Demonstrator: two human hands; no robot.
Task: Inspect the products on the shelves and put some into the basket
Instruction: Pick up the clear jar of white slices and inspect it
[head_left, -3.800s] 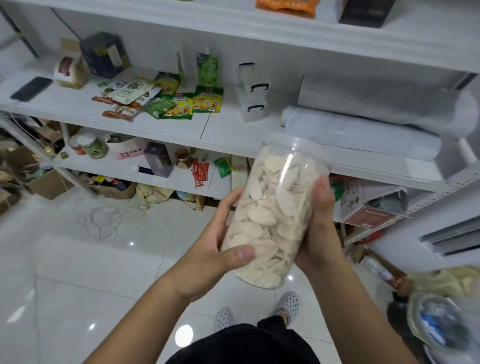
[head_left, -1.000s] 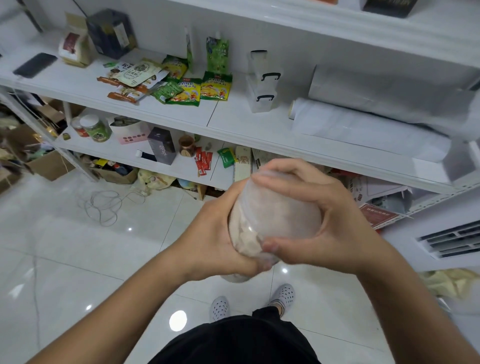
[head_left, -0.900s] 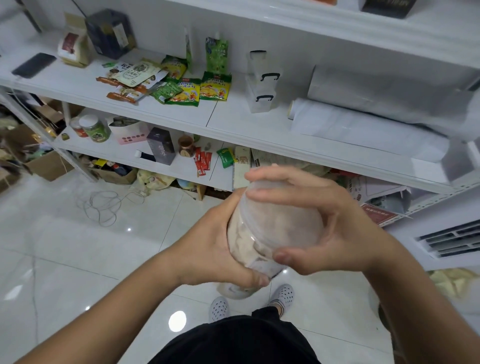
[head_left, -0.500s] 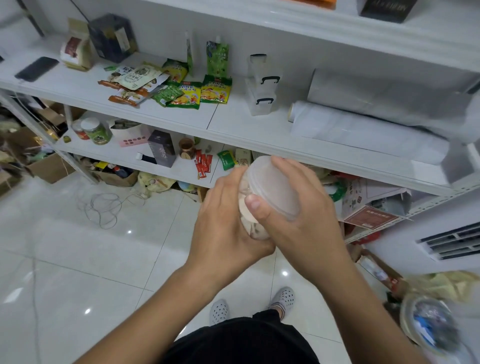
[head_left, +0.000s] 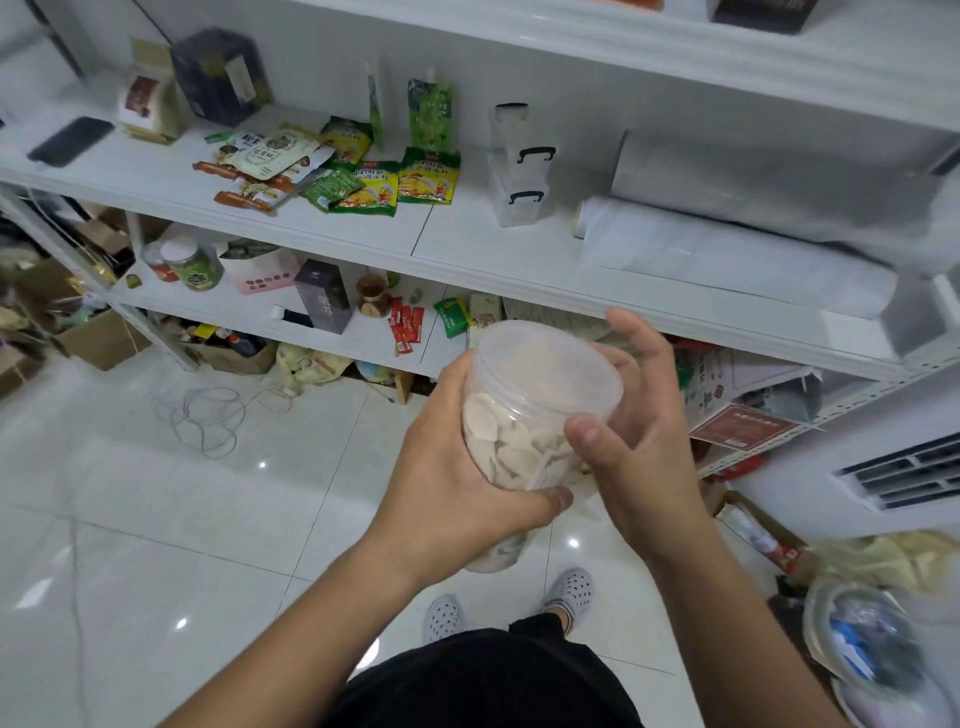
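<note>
The person holds a clear plastic jar (head_left: 524, 415) of pale, sliced dried pieces out in front of the body, above the tiled floor and just short of the white shelves (head_left: 467, 249). The left hand (head_left: 457, 483) wraps round the jar's lower body, its thumb curled across the front near the base, and appears to carry the weight. The right hand (head_left: 639, 436) is at the jar's other side with its thumb pressed on the wall just under the translucent lid (head_left: 540, 364); its fingers behind the lid are spread and fairly straight, more steadying than gripping.

The step in hand looks like inspection. To do it well, the left hand's grip should stay firm and low while the right hand turns the jar by its upper wall, so that every side and the lid's seal come into view. The jar is smooth and tall, so it should be kept close to upright and not squeezed near the lid.

A blurred container, possibly the basket (head_left: 878, 654), lies low to the right of the right hand, and lowering the jar in with both hands would be safest.
</note>
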